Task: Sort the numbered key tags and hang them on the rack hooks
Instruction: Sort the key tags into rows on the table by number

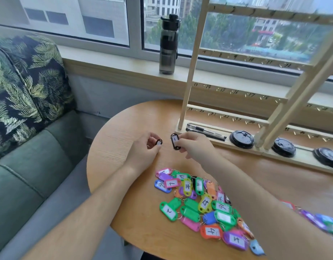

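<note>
Key tags (205, 203) — bright plastic with paper labels, heaped on the round wood-grain table (115, 143) in front of the rack (188, 72). The rack is pale wood with numbered hook rails. Just before its base, left hand (145, 149) pinches a black tag (159, 142); right hand (193, 147) pinches a second black tag (174, 140) — marked 1. Left of the rack: green sofa (30, 175), smooth dark bottle (169, 44).

Both bare forearms are stretched forward and angled inward. A black tag (159, 142) is pinched in the left hand (143, 150), a second black tag (174, 141) in the right hand (192, 145). The hands are held near each other, apart.
</note>
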